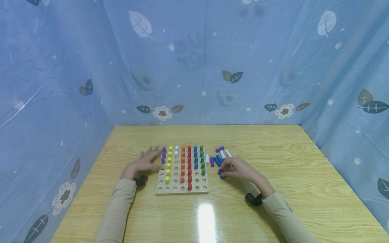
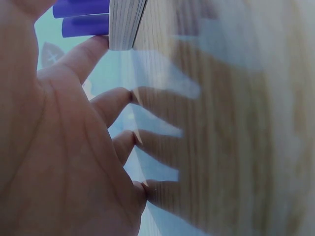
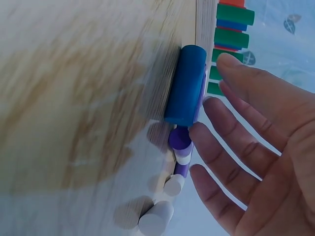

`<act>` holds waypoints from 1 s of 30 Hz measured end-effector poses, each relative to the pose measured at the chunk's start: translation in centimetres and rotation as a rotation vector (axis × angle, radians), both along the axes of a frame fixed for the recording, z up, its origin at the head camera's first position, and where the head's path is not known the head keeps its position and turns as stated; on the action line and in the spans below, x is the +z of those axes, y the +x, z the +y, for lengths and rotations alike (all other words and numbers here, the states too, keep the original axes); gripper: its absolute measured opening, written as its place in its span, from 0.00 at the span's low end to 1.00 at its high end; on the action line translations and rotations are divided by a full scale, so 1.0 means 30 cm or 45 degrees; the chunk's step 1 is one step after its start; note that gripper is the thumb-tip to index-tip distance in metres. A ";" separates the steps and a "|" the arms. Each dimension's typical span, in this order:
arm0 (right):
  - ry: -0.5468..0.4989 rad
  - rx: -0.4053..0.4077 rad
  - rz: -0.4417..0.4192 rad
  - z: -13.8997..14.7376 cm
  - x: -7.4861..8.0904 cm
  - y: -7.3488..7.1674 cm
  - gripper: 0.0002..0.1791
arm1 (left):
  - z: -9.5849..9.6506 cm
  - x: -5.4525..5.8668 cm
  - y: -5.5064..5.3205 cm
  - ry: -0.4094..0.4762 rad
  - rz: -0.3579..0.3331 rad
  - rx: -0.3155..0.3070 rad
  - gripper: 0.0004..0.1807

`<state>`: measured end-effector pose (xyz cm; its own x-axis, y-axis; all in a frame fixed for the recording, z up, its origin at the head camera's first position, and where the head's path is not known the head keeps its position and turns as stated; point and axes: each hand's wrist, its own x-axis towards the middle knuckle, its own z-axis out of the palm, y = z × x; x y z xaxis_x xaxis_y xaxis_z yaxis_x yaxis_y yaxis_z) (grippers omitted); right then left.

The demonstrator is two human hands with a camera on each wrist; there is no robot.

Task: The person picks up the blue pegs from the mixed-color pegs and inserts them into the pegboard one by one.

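Note:
A wooden pegboard lies on the table, with columns of coloured pegs upright in its holes. My left hand rests at its left edge, fingers spread, by the purple pegs. In the left wrist view a finger touches the board's side. To the right of the board, my right hand is over a loose pile of pegs. The right wrist view shows its fingers loosely bent beside a lying blue peg, without a visible grip on it. A purple peg lies just past it.
Loose white pegs, blue pegs and purple pegs lie between the board and the right hand. The wooden table ends at a blue patterned curtain. Black wrist devices sit at both wrists.

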<state>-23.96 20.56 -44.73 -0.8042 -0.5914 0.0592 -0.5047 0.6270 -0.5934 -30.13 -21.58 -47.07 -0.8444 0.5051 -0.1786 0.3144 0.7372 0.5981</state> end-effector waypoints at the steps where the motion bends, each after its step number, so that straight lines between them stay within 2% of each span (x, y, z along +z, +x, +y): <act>1: -0.003 0.006 -0.013 0.001 0.000 0.001 0.08 | -0.001 -0.001 0.000 -0.008 -0.001 0.001 0.51; 7: 0.008 0.042 -0.048 0.009 0.001 0.004 0.07 | 0.001 -0.002 0.002 -0.016 -0.008 0.002 0.51; 26: 0.162 0.070 0.070 0.005 -0.008 0.008 0.08 | 0.002 0.012 0.005 -0.003 -0.003 0.005 0.50; 30: 0.162 0.069 0.035 0.003 -0.005 0.011 0.08 | 0.004 0.013 0.007 0.005 -0.002 0.000 0.50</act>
